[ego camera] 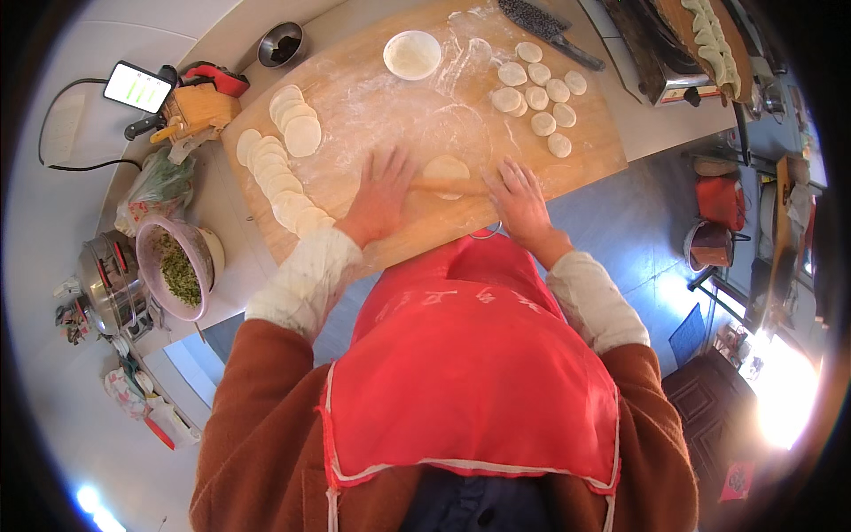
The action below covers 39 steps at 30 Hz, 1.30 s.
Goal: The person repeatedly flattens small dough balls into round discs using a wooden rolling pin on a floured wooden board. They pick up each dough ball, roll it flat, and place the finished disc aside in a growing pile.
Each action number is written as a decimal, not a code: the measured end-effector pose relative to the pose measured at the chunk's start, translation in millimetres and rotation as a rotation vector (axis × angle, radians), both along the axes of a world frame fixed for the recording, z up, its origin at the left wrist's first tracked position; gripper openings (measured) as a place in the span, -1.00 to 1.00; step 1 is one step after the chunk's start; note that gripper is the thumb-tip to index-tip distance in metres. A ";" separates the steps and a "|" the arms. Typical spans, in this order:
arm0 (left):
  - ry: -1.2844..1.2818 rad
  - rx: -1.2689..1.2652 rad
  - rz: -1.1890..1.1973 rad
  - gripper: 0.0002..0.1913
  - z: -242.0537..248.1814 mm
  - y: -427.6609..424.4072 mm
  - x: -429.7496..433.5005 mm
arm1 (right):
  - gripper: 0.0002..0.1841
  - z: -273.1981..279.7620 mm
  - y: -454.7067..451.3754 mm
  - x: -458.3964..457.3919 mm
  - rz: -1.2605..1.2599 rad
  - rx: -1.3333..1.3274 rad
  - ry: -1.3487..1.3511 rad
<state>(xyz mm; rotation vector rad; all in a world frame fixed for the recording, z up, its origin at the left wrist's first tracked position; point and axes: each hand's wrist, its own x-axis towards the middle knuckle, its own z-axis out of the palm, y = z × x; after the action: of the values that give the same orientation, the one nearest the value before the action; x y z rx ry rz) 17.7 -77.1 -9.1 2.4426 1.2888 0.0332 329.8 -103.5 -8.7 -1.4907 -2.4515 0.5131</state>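
A wooden rolling pin [449,186] lies across a round dough wrapper [447,169] near the front edge of the floured wooden board [399,120]. My left hand [382,193] rests over the pin's left end, fingers extended and palm down. Over its right end lies my right hand [520,199], also palm down. Overlapping rows of rolled dough wrappers [272,176] are on the board's left side. Several small flattened dough pieces [537,98] sit at the right. A white bowl [412,55] with flour stands at the back.
A cleaver [552,33] lies at the board's back right. To the left are a pink bowl of chopped green filling [178,272], a plastic bag [156,189], a knife block [196,110] and a phone [138,86]. A small metal bowl [282,45] stands behind; shaped dumplings [715,46] are at upper right.
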 end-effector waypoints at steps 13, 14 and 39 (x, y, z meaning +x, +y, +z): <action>-0.009 0.010 0.032 0.01 0.1 -19.5 -6.6 | -0.56 3.3 -29.4 -4.8 -0.045 -0.039 0.055; -0.014 -0.005 0.053 0.00 2.3 -22.1 -1.5 | -0.59 8.3 -28.7 -6.5 -0.039 -0.049 0.059; -0.027 0.167 0.116 -0.04 -5.1 9.2 18.2 | -0.58 2.0 -11.2 -18.4 -0.112 0.050 0.098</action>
<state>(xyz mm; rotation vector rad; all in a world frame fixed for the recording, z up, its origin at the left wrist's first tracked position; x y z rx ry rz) 35.9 -67.9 -14.2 2.4915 1.4681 0.2121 311.4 -114.7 -6.7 -1.5343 -2.2751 0.4876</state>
